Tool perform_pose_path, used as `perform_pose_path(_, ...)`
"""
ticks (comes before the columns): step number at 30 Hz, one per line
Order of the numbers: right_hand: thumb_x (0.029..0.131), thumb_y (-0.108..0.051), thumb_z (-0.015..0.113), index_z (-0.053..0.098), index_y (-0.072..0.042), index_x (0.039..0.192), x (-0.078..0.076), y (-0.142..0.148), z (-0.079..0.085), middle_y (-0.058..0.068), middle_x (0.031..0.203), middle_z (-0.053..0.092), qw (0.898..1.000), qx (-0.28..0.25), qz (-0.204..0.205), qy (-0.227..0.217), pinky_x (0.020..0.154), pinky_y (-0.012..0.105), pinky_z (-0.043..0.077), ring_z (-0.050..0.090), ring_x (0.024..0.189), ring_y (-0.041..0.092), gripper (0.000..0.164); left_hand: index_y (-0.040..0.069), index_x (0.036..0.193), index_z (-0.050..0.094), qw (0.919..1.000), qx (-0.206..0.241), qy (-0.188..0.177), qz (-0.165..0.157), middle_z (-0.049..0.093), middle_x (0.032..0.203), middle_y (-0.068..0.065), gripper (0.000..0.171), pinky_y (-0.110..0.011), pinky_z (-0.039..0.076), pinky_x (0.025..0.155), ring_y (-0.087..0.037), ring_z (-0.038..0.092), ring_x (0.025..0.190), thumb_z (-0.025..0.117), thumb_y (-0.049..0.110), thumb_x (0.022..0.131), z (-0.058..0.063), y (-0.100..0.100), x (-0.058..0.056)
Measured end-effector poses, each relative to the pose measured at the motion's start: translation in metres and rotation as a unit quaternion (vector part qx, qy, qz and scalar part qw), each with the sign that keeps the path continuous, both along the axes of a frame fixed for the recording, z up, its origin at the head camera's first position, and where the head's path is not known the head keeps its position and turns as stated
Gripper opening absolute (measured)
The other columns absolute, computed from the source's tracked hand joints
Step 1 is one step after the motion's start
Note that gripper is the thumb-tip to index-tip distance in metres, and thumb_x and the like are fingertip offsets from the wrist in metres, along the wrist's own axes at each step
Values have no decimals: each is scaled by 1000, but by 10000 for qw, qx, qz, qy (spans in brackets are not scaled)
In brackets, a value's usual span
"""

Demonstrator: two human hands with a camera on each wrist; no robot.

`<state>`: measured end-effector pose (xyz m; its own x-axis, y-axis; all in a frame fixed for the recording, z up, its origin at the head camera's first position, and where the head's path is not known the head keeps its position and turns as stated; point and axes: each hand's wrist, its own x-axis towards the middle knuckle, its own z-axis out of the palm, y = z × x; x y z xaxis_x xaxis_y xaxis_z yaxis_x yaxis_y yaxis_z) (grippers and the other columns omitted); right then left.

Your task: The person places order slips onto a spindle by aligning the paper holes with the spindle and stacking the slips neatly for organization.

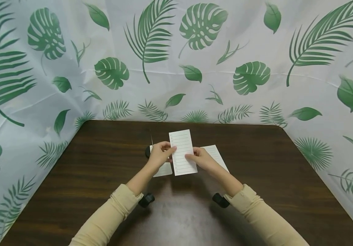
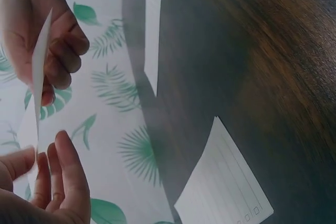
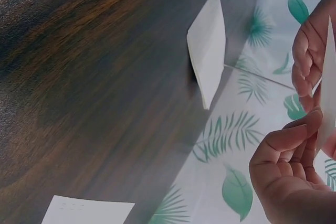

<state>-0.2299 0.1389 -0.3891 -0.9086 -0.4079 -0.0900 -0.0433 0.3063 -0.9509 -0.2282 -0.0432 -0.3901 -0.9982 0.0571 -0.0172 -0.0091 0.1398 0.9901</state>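
A white lined sheet of paper [image 1: 183, 153] with a column of small checkboxes is held up over the table in the head view. My left hand [image 1: 160, 155] pinches its left edge between thumb and fingers. On the opposite edge, my right hand [image 1: 203, 158] pinches the sheet, thumb on the lined face. From the left wrist the sheet [image 2: 39, 66] shows nearly edge-on between both hands. Beneath the left hand lies a pile of lined paper [image 1: 163, 169], partly hidden by it. Another lined paper [image 1: 215, 155] rests on the table just beyond the right hand.
A dark wooden table [image 1: 265, 160] carries everything. Behind it hangs a white curtain [image 1: 164, 92] printed with green leaves. A black round object [image 1: 147, 152] with a thin upright rod stands by the left pile. Black cameras [image 1: 147, 200] sit at the wrists.
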Motion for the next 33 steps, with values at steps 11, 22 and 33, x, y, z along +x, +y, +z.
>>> perform_pose_path(11,94,-7,53,58,14,102,4,1,-9,4,70,61,9975,541,458,-57,50,23,46,48,51,9,22,-8,98,65,9980,183,-56,601,67,82,-12,17,-33,61,63,-8,57,63,63,6,89,-1,-10,-3)
perform_pose_path(22,94,-7,54,59,12,101,5,-8,-1,3,67,58,9970,573,524,29,52,23,44,48,53,11,20,-6,99,64,9962,278,15,825,60,75,-2,17,-35,61,64,-10,55,61,61,8,90,11,-23,-8)
perform_pose_path(33,94,-7,53,58,13,105,-2,-22,7,2,68,59,9967,555,566,-146,51,20,45,49,52,11,23,-7,99,65,9949,81,80,1001,57,66,3,20,-25,59,57,-6,55,59,62,11,90,21,-33,-16)
